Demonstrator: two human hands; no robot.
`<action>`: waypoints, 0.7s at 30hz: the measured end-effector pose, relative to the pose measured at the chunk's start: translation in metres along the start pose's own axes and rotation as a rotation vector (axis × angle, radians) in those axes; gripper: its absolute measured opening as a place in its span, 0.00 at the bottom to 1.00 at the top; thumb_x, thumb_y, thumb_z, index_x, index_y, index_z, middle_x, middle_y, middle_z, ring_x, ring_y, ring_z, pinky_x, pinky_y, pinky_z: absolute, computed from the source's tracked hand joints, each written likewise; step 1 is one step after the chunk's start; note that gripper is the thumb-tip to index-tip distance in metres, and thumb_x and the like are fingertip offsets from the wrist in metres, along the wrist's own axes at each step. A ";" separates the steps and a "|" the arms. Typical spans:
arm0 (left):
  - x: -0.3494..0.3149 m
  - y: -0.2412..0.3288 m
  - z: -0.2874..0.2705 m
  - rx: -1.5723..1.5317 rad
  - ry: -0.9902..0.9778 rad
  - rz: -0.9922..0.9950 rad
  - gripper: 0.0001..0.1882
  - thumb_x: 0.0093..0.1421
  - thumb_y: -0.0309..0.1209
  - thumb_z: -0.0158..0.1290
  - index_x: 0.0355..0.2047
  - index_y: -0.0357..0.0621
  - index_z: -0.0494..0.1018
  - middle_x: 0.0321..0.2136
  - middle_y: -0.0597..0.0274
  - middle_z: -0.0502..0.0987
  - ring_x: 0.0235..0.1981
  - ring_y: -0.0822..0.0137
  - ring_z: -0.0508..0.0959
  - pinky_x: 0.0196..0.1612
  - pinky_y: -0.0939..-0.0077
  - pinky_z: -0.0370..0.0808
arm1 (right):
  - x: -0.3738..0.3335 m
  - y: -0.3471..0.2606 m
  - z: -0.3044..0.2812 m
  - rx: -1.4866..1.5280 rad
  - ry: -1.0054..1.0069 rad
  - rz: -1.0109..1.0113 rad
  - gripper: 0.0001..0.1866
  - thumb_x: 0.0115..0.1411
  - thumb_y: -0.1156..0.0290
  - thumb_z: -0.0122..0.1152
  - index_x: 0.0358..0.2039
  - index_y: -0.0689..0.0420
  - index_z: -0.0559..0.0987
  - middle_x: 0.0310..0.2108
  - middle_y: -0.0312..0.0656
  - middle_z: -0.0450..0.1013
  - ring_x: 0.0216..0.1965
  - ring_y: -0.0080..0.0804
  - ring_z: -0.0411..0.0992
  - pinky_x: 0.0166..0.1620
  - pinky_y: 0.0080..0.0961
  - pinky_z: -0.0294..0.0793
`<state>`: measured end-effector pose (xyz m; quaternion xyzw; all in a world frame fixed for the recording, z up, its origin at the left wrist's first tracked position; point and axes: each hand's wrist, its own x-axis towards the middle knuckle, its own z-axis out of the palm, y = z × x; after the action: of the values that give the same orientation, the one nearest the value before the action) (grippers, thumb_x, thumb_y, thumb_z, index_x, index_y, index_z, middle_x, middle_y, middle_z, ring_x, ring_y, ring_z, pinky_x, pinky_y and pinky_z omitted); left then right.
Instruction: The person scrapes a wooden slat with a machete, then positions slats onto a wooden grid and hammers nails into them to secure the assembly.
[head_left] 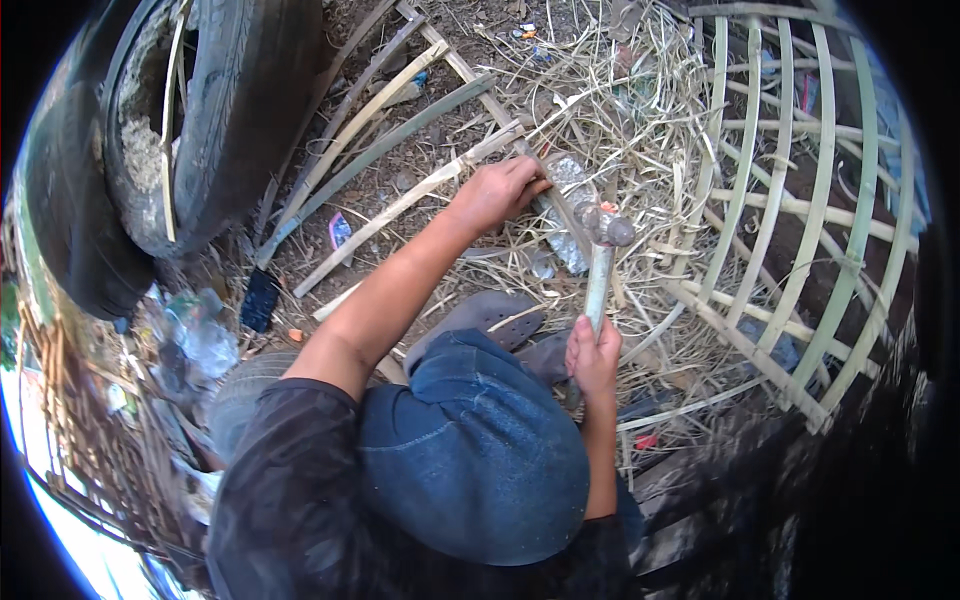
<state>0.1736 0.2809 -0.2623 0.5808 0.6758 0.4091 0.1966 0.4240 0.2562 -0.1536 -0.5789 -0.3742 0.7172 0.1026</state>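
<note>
My right hand [592,360] is wrapped round the pale handle of a hammer [600,275]. Its rounded metal head [608,228] is raised near a long wooden strip [570,218]. My left hand [503,190] has its fingers pinched together at that strip; whatever lies between the fingertips is too small or hidden to make out. Several slats run from the strip toward the lower left, among them a pale slat [410,202] beside my left forearm and a greenish slat [385,140]. Beneath the strip, by the hammer head, is a crumpled silvery object [566,245].
A lattice panel of split slats [785,200] leans at the right. Large old tyres [235,110] stand at the upper left. Shavings [640,120] cover the ground ahead. A clear plastic bag [200,330] and a dark flat object [260,300] lie left, near a bundle of sticks [75,420].
</note>
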 end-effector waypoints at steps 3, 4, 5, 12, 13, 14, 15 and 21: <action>0.000 -0.001 0.001 -0.004 -0.016 -0.002 0.10 0.56 0.31 0.58 0.29 0.41 0.69 0.25 0.54 0.74 0.26 0.53 0.77 0.28 0.65 0.74 | -0.001 0.004 -0.003 0.046 0.020 0.018 0.15 0.62 0.59 0.56 0.28 0.56 0.67 0.12 0.29 0.60 0.10 0.15 0.57 0.13 0.16 0.56; -0.001 -0.001 0.000 0.002 -0.043 0.005 0.10 0.56 0.31 0.58 0.29 0.41 0.69 0.25 0.54 0.73 0.26 0.53 0.77 0.28 0.64 0.75 | -0.002 0.003 -0.002 0.024 0.016 0.014 0.15 0.62 0.59 0.56 0.28 0.56 0.67 0.12 0.29 0.60 0.10 0.15 0.57 0.13 0.16 0.56; -0.001 -0.001 -0.001 -0.020 -0.048 0.012 0.10 0.57 0.32 0.57 0.30 0.41 0.68 0.25 0.54 0.73 0.26 0.53 0.77 0.28 0.64 0.75 | -0.003 0.004 -0.002 0.012 0.015 0.024 0.15 0.63 0.59 0.56 0.28 0.57 0.66 0.12 0.29 0.60 0.10 0.15 0.57 0.13 0.16 0.56; -0.004 -0.005 -0.001 -0.037 -0.051 0.015 0.10 0.57 0.32 0.56 0.30 0.41 0.68 0.24 0.54 0.74 0.26 0.53 0.77 0.28 0.63 0.75 | 0.000 0.003 0.000 -0.080 -0.021 -0.015 0.16 0.66 0.59 0.49 0.27 0.57 0.63 0.13 0.31 0.58 0.09 0.17 0.57 0.10 0.17 0.57; -0.004 -0.005 0.000 -0.036 -0.045 0.012 0.10 0.57 0.32 0.56 0.30 0.41 0.68 0.24 0.54 0.74 0.26 0.53 0.77 0.28 0.63 0.75 | 0.000 0.001 0.001 -0.029 -0.019 0.001 0.16 0.65 0.59 0.52 0.27 0.57 0.64 0.13 0.31 0.59 0.10 0.16 0.57 0.12 0.16 0.56; -0.004 -0.005 0.000 -0.053 -0.056 0.003 0.09 0.58 0.33 0.55 0.31 0.42 0.68 0.25 0.54 0.75 0.27 0.52 0.77 0.28 0.63 0.75 | 0.000 0.000 0.002 0.022 -0.016 0.019 0.17 0.64 0.59 0.54 0.27 0.57 0.65 0.13 0.30 0.59 0.10 0.16 0.57 0.13 0.16 0.56; -0.004 -0.006 0.001 -0.070 -0.068 -0.007 0.09 0.59 0.33 0.54 0.31 0.43 0.68 0.25 0.55 0.75 0.28 0.52 0.77 0.29 0.62 0.75 | 0.002 -0.001 0.002 0.018 -0.021 0.019 0.17 0.64 0.59 0.54 0.27 0.57 0.65 0.13 0.30 0.59 0.10 0.16 0.57 0.13 0.16 0.56; -0.003 -0.005 0.001 -0.014 -0.054 -0.013 0.10 0.57 0.33 0.56 0.30 0.42 0.69 0.23 0.54 0.76 0.25 0.53 0.78 0.27 0.63 0.75 | 0.011 -0.007 0.004 -0.025 -0.031 0.009 0.18 0.64 0.56 0.53 0.27 0.57 0.65 0.13 0.30 0.59 0.10 0.16 0.57 0.12 0.16 0.57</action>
<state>0.1718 0.2780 -0.2670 0.5857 0.6713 0.3967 0.2213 0.4147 0.2658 -0.1573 -0.5709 -0.3820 0.7216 0.0863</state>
